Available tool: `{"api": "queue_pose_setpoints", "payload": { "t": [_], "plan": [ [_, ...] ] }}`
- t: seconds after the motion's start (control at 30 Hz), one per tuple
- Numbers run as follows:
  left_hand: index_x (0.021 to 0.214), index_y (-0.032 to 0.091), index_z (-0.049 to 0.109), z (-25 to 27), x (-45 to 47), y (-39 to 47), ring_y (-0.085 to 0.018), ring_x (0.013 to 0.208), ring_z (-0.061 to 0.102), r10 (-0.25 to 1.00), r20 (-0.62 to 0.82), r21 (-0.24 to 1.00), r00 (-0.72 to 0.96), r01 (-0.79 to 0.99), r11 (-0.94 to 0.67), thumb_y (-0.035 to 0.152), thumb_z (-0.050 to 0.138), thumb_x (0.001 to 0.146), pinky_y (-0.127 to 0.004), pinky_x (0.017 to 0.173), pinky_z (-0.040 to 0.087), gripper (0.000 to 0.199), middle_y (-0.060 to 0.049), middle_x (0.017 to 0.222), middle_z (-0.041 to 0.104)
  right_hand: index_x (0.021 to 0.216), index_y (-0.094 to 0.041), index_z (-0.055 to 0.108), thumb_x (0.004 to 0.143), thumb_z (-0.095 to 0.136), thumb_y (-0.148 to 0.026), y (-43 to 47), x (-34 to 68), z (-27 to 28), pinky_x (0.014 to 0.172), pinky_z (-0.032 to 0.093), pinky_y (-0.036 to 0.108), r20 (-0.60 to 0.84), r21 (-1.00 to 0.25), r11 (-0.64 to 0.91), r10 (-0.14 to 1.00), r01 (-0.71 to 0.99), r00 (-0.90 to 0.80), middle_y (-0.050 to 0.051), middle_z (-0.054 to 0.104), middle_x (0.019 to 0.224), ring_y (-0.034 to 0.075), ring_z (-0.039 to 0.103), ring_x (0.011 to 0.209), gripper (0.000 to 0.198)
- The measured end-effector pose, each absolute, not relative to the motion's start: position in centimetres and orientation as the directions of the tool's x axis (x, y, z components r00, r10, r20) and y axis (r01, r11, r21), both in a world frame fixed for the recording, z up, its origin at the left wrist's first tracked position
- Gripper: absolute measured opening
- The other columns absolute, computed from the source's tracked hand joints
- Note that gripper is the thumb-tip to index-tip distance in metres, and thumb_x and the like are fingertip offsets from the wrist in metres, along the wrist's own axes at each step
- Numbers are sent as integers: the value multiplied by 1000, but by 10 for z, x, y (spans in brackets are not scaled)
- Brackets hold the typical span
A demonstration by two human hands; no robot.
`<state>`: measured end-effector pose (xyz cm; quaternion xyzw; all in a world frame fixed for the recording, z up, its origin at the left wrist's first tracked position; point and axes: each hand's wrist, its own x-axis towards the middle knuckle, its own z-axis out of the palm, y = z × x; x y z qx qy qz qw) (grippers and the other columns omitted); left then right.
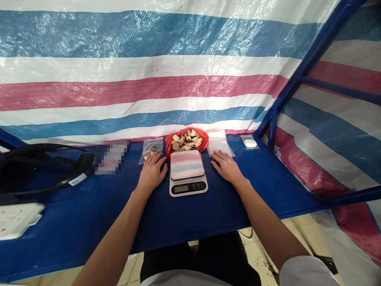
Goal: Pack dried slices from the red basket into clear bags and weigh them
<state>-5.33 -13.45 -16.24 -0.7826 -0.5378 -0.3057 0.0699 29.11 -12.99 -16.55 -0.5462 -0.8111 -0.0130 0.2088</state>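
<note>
My left hand (151,172) lies flat with fingers apart. Its fingertips reach the lower edge of a clear zip bag (153,145) holding a few pale pieces. My right hand (226,166) also rests flat, its fingers over the lower part of a stack of clear plastic bags (218,141). Between the hands stands a white digital kitchen scale (188,171) with a mirror-like plate; nothing lies on the plate and its display looks blank. Right behind the scale, a red plastic bag (168,143) is open around dried slices (187,140), brown-edged and pale, perhaps mushroom.
A small bag with a white rounded object (250,143) lies at the back right. To the left are a black headset-like strap (86,163), a blurred-out item (111,157) and a white power strip (20,220). A blue frame post (272,119) and striped sheeting (149,87) bound the blue table (190,222).
</note>
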Motion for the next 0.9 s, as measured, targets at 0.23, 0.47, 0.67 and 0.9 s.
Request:
{"api": "queue_pose_setpoints", "payload": {
  "t": [0.23,0.47,0.67,0.9],
  "plan": [
    [115,18,75,-166,-54,-132,-37,136,55,829,505,228,241,889,-397,37,45,96,-61,120,35,40,-17,134,68,144,-20,61,105,43,-34,-132,290,-164,123,38,52,309,-217,391,897,894,-317,10,56,153,31,48,146,44],
    [115,19,76,-164,-53,-132,-36,136,55,834,497,235,238,889,-394,35,48,95,-61,121,34,38,-16,134,68,144,-21,61,105,44,-34,-133,290,-162,124,37,51,293,-214,380,904,900,-312,9,56,154,30,47,147,44],
    [117,14,75,-163,-52,-133,-34,138,54,847,470,171,249,916,-364,35,42,99,-54,123,33,43,-17,137,66,145,-20,60,105,44,-33,-133,290,-161,124,37,50,287,-212,377,906,901,-312,9,56,154,29,47,147,45],
    [119,13,75,-162,-52,-134,-35,137,56,844,469,129,261,925,-358,35,42,99,-55,122,35,45,-18,137,67,143,-21,62,104,47,-32,-134,288,-161,122,39,52,306,-208,379,901,902,-308,9,57,152,30,49,145,43]
  ]
}}
